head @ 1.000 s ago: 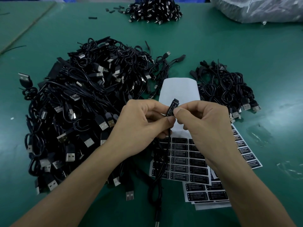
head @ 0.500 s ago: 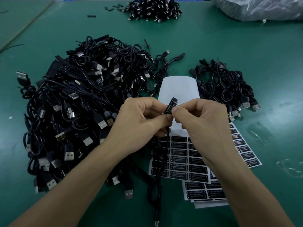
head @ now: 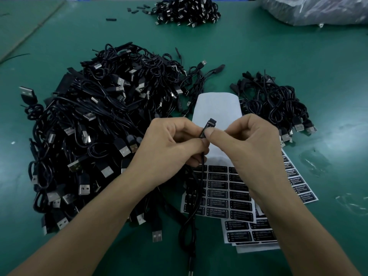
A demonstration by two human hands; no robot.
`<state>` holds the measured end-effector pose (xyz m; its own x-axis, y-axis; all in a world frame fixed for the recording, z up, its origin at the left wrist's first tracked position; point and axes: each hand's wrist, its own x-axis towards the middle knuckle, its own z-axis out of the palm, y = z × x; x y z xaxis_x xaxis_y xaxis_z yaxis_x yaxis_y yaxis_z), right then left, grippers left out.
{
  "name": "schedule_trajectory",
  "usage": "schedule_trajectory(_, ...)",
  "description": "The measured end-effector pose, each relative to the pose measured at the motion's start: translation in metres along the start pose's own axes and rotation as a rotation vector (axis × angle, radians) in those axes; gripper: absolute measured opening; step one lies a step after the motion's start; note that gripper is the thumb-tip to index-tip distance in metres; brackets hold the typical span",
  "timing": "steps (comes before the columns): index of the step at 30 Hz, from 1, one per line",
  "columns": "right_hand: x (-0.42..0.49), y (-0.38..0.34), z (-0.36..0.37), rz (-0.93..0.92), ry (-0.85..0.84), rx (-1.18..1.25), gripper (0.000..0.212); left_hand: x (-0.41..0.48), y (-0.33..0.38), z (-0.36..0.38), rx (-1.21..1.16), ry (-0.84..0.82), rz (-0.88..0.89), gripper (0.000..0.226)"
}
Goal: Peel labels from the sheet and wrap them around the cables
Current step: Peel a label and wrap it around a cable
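Observation:
My left hand [head: 171,148] and my right hand [head: 251,144] meet above the label sheet [head: 229,196]. Together they pinch the small black controller block [head: 208,127] at the end of one black cable [head: 199,196], which hangs down toward me. A black label with white print lies along the block under my right thumb. The sheet's upper part [head: 217,106] is bare white backing; rows of black labels fill its lower part. Part of the sheet is hidden behind my hands.
A large heap of black USB cables [head: 95,132] lies left of my hands. A smaller pile [head: 274,104] sits to the right, another [head: 187,10] at the far edge. More label sheets [head: 251,234] lie under the top one. A plastic bag [head: 318,8] is far right.
Both hands stay pinched on the same block. My right thumb has slid a little along the label; the block's tilt is nearly the same.

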<state>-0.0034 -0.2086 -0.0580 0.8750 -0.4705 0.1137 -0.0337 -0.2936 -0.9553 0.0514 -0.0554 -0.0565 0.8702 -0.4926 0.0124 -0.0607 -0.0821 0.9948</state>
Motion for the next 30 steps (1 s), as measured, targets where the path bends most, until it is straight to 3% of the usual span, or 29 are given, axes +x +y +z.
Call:
schedule_trajectory(3,-0.001,0.000,0.001,-0.012,-0.119,0.042,0.031,0.000,-0.001,0.000,0.025,-0.019,0.021,0.009)
schedule_trajectory(6,-0.001,0.001,0.002,-0.080,-0.113,0.063,0.010,0.000,-0.001,-0.001,0.038,-0.024,0.024,0.005)
schedule_trajectory(14,-0.003,0.000,0.004,-0.122,-0.121,0.056,0.032,0.000,0.001,0.000,0.021,-0.017,0.024,0.017)
schedule_trajectory(17,-0.004,-0.001,0.004,-0.138,-0.123,0.031,0.043,0.001,0.004,-0.001,0.051,-0.011,0.046,0.011)
schedule_trajectory(19,-0.007,-0.005,0.004,-0.138,-0.192,0.032,0.044,0.002,0.008,-0.003,0.069,0.019,0.079,0.006)
schedule_trajectory(25,-0.016,-0.011,0.005,-0.064,-0.546,-0.102,0.014,0.004,0.020,-0.009,-0.023,0.222,0.165,0.017)
schedule_trajectory(27,-0.013,-0.012,0.001,-0.046,-0.565,-0.050,0.005,0.004,0.022,-0.012,-0.086,0.290,0.139,0.021)
schedule_trajectory(30,-0.005,-0.016,-0.015,0.019,-0.511,0.122,0.017,0.003,0.024,-0.016,-0.182,0.361,0.102,0.024)
